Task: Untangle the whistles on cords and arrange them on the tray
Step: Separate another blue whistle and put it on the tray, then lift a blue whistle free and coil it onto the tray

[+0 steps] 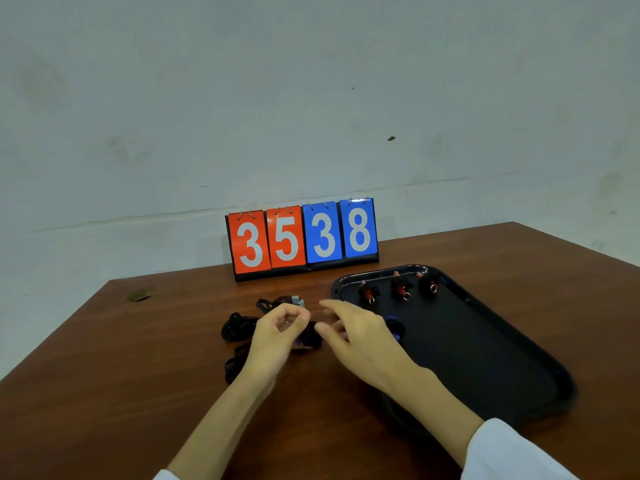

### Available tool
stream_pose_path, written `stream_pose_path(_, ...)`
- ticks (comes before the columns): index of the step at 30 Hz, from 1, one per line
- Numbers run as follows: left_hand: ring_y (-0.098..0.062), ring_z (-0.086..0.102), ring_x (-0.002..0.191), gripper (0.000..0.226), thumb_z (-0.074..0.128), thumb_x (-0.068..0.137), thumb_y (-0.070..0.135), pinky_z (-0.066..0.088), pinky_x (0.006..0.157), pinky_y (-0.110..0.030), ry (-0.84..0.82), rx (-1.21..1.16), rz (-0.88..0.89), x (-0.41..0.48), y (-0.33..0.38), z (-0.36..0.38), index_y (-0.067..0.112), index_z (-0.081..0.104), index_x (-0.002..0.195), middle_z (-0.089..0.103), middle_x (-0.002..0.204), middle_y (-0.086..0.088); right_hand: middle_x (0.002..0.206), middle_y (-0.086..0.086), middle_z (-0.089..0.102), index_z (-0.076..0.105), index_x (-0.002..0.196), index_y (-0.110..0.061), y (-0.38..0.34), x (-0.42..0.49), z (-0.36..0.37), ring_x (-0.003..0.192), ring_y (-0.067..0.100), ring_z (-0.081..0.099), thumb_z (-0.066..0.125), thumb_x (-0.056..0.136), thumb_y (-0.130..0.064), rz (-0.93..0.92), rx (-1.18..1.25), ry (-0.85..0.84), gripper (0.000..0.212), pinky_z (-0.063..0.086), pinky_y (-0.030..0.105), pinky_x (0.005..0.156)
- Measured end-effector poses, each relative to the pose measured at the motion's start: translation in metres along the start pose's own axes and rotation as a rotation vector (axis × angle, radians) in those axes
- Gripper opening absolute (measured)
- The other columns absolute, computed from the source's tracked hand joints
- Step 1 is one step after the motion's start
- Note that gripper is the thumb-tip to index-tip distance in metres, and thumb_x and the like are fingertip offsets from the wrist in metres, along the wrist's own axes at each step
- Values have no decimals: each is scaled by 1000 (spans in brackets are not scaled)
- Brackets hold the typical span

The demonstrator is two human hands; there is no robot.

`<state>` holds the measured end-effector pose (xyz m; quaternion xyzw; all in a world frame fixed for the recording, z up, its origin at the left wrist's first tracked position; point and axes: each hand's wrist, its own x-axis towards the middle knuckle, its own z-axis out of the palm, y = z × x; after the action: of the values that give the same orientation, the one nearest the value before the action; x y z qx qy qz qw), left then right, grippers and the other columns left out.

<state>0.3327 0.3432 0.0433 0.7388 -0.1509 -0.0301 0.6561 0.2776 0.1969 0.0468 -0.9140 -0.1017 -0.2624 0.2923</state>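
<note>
Work surface: a brown wooden table (138, 375), set against a pale, scuffed wall (311, 98). A crack line runs along the wall just above table level. A small dull patch (138, 294) marks the far left of the tabletop.

At the far edge stands a flip scoreboard (301, 237): two red cards reading 3 and 5, two blue cards reading 3 and 8.

A black tray (485, 358) lies on the right half of the table. A row of three red-and-black whistles (401, 289) sits along its far side, well apart from each other. A second blue whistle (394, 327) lies at the tray's left rim, partly hidden by the right hand.

A heap of black cords (239, 325) lies on the table left of the tray, with a grey whistle (292, 301) just behind it.

Left hand (277, 334): thumb and forefinger closed in a narrow pinch on the ring of a blue whistle (304, 341), over the cords.

Right hand (360, 334): fingers loosely extended toward the left hand, holding nothing; blurred. A white sleeve (512, 452) covers the forearm
</note>
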Motion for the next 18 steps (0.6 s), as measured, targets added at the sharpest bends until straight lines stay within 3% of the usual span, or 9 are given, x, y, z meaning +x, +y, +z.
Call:
stream_pose_path(3, -18, 66, 92, 11, 64, 87, 16, 54, 82, -37, -14, 16, 46, -6, 1, 6, 17, 65, 97, 70, 91, -2, 120, -12, 58, 42, 135, -27, -7, -2, -4, 100, -2, 53, 67, 81, -37, 29, 41, -57, 60, 45, 14, 89)
stream_pose_path(7, -17, 69, 79, 46, 70, 81, 18, 59, 71, -35, -78, -89, 39, -13, 3, 14, 29, 46, 120, 71, 83, -6, 106, -9, 62, 58, 119, -25, -5, -6, -15, 91, 1, 55, 69, 79, -33, 14, -8, -111, 42, 48, 16, 83)
stream_pose_path(11, -16, 68, 90, 43, 60, 86, 29, 58, 76, -35, -79, -92, 67, -10, 3, 17, 34, 40, 124, 70, 92, -3, 98, -15, 55, 61, 112, -26, 5, -8, -43, 87, -1, 55, 70, 78, -31, 159, 38, -151, 36, 46, 12, 72)
stream_pose_path(15, -3, 55, 95, 30, 56, 91, 11, 50, 90, -28, 55, 405, 246, 1, -11, 4, 25, 53, 117, 57, 102, 9, 93, -13, 59, 63, 107, -27, 41, -11, -77, 83, -1, 57, 73, 75, -33, 453, 95, 113, 34, 42, 11, 65)
stream_pose_path(18, -5, 49, 110, 26, 57, 90, 8, 41, 101, -28, 21, 606, 289, 5, -21, 1, 25, 59, 108, 52, 113, 11, 90, -7, 59, 65, 108, -20, 71, -18, -88, 82, 6, 56, 72, 77, -36, 628, -12, 203, 36, 39, 18, 64)
